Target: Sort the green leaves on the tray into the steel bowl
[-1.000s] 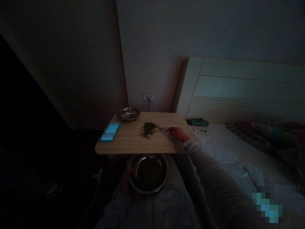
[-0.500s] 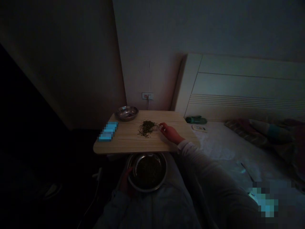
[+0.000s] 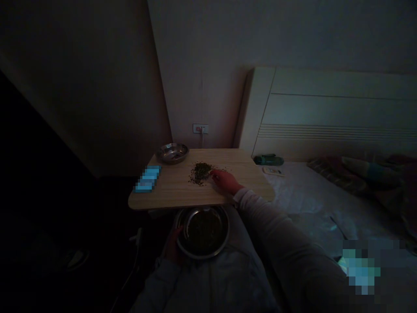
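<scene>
Here, blue panel (image 3: 147,178): it lies at the left of the tabletop (image 3: 176,198), pixelated, clear of both your hands.
Small steel bowl (image 3: 172,161): it stands at the far left corner of the tabletop; you cannot tell from this view whether it holds anything.
Your left hand (image 3: 173,243): it is at the left rim of the lap bowl (image 3: 226,230); the dimness hides whether its fingers grip that rim or lie against it.
Small dark-green grains (image 3: 200,172): they lie loose in one patch mid-tabletop, with strays beyond your right hand (image 3: 225,181), so this batch looks unfinished.
Lap bowl contents: dark matter covers its bottom; whether you have handled it already or it waits its turn does not show.
Your right hand: its fingers curl at the right edge of the patch; you cannot tell if they pinch a grain.
Green bottle (image 3: 269,160): it lies on the bed (image 3: 293,191) beyond the tabletop's right end, apart from your work.
</scene>
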The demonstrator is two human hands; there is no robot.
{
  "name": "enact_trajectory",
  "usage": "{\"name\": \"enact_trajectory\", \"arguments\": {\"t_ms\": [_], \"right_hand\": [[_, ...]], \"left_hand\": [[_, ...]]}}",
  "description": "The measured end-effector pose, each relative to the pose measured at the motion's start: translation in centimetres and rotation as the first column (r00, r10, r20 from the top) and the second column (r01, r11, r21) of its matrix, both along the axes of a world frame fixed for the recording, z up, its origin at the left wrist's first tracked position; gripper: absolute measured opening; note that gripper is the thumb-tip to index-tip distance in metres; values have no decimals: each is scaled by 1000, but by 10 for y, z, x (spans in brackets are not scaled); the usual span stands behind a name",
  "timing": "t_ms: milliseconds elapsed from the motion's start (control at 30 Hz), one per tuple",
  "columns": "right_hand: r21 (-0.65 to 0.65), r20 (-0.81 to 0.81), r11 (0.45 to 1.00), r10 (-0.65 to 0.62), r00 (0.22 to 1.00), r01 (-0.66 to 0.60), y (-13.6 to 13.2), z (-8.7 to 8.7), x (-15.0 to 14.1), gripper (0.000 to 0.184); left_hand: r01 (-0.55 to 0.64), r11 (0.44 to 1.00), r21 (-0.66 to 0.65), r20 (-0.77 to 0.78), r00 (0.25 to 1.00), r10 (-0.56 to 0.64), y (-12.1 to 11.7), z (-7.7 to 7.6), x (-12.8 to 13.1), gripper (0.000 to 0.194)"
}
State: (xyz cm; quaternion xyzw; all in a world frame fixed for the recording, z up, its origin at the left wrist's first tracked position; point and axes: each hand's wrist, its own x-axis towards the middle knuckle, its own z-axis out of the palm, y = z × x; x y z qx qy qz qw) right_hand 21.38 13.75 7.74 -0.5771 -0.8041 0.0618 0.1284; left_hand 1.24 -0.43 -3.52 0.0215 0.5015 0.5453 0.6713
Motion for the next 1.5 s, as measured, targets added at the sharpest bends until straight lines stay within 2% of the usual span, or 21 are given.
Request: {"name": "enact_trajectory", "arguments": {"t_ms": [67,167,433,667,833,1000,1167,1367,1500], "right_hand": [[4,4,1000,14,1000,-14,0,1,-3,36],[14,3,999,43,999,-43,-1,0,-7,36],[23,23,995,101,995,-102,-3,-2,-11,35],[23,17,985,172,985,-172,-11,-3,-8,32],[33,26,978,204,979,-205,-13,-2,-6,31],[67,49,980,184,982,-188,-3,5,-16,33],[56,106,980,184,977,-191,3,6,-31,32],[13,135,975,217,967,-221,1,7,-44,31],[-2,148,972,231,962,-233,-1,8,-47,32]], "left_hand": [[8,1000,-2,7,1000,-8,-1,7,2,13],[24,1000,5,21,999,-24,-1,9,2,13],[28,999,20,68,997,-29,1,-5,0,15],[59,997,48,90,994,-64,0,-6,-2,12],[35,997,69,38,999,-38,-1,-20,-9,14],[65,994,83,21,998,-67,-3,-35,-14,18],[-34,999,10,-91,995,35,-4,-32,-15,10],[-13,999,-29,-33,999,12,-4,-24,-10,10],[15,1000,-12,9,1000,-15,-4,-29,-10,13]]}}
